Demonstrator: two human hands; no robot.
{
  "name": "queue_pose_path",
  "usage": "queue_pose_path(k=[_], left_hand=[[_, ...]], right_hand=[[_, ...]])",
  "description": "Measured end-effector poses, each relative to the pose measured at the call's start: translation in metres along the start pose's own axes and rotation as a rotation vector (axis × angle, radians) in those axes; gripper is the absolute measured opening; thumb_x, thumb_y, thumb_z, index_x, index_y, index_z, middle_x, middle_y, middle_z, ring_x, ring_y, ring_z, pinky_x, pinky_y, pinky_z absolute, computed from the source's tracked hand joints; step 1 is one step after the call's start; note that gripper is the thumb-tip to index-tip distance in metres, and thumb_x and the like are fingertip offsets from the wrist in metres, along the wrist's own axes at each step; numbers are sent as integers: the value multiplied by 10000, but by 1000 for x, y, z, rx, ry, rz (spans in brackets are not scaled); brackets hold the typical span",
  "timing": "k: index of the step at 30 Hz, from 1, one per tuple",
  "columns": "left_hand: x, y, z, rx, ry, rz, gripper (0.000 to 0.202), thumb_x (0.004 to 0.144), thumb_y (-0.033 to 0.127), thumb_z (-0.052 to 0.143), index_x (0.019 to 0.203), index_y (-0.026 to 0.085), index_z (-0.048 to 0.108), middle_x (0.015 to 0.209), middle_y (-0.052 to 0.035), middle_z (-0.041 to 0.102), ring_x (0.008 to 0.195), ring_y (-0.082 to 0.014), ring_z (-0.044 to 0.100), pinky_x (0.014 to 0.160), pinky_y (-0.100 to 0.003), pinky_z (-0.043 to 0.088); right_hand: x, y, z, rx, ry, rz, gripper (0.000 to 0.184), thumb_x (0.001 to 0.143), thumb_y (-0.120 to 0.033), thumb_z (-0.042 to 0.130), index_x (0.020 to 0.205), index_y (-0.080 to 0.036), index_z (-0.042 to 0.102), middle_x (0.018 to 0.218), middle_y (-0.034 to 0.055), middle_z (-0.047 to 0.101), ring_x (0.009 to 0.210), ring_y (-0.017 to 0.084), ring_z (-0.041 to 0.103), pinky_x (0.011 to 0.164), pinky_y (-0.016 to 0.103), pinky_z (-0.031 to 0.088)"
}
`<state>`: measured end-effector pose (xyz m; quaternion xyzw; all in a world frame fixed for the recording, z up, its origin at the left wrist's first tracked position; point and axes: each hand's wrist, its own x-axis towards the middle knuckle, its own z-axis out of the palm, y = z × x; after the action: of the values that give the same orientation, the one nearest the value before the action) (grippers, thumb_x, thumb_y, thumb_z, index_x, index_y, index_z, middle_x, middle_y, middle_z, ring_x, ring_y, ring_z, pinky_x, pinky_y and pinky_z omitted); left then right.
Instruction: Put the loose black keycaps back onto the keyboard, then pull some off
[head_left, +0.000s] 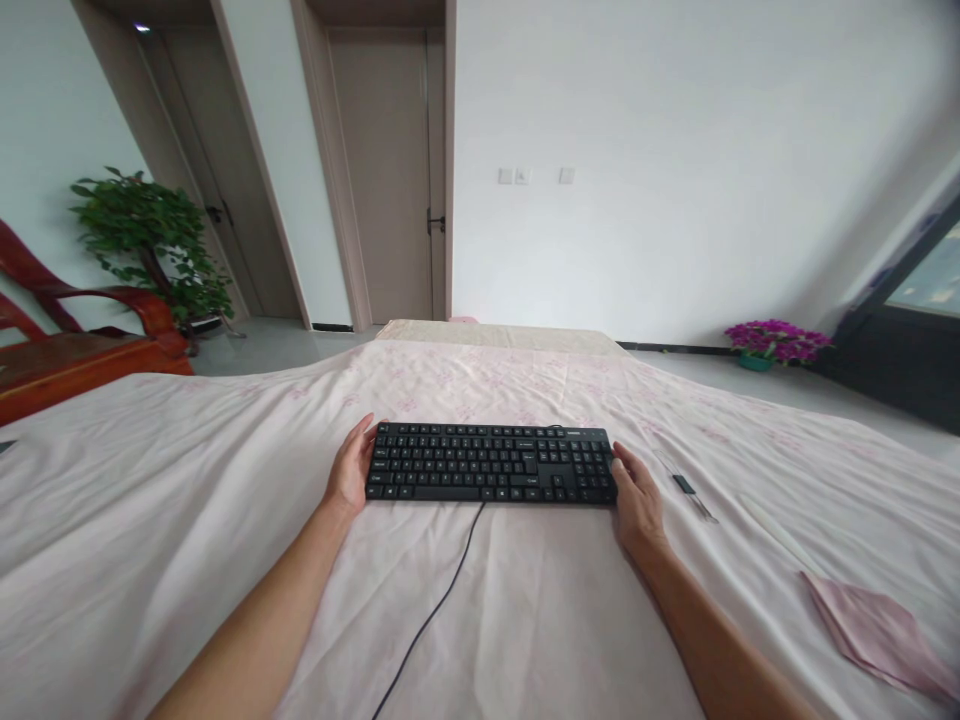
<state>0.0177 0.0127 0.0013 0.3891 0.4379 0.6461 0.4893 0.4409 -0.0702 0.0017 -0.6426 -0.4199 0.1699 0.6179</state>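
Observation:
A black keyboard (491, 462) lies flat on a table covered with a pale pink flowered cloth (225, 500). My left hand (351, 467) rests against the keyboard's left end, fingers held together along its edge. My right hand (636, 495) presses against the right end in the same way, thumb on top by the number keys. The two hands grip the keyboard between them. Its black cable (435, 605) runs from the front edge down toward me.
A small dark pen-like thing (686, 488) lies just right of my right hand. A folded pink cloth (874, 630) sits at the near right. A red wooden chair (75, 340) and a potted plant (150, 240) stand far left; purple flowers (776, 340) far right.

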Motion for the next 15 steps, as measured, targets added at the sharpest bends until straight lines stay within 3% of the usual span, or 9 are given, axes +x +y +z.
queue_pose_path(k=[9,15], left_hand=[[-4,0,3,-7,10,21,551,851,456,493,1333,190,474,1182,-103,656,1142,-221,595,995,-380,459],[-6,-2,4,-56,-10,0,549,868,450,485,1357,201,460,1317,-131,575,1277,-205,487,1105,-382,329]], right_hand=[[3,8,1,53,-20,14,543,823,-471,541,1276,-172,572,1289,100,594,1205,261,518,1056,402,354],[-1,2,1,35,-72,19,575,851,-486,501,1326,-163,515,1183,97,659,1185,256,530,1060,412,353]])
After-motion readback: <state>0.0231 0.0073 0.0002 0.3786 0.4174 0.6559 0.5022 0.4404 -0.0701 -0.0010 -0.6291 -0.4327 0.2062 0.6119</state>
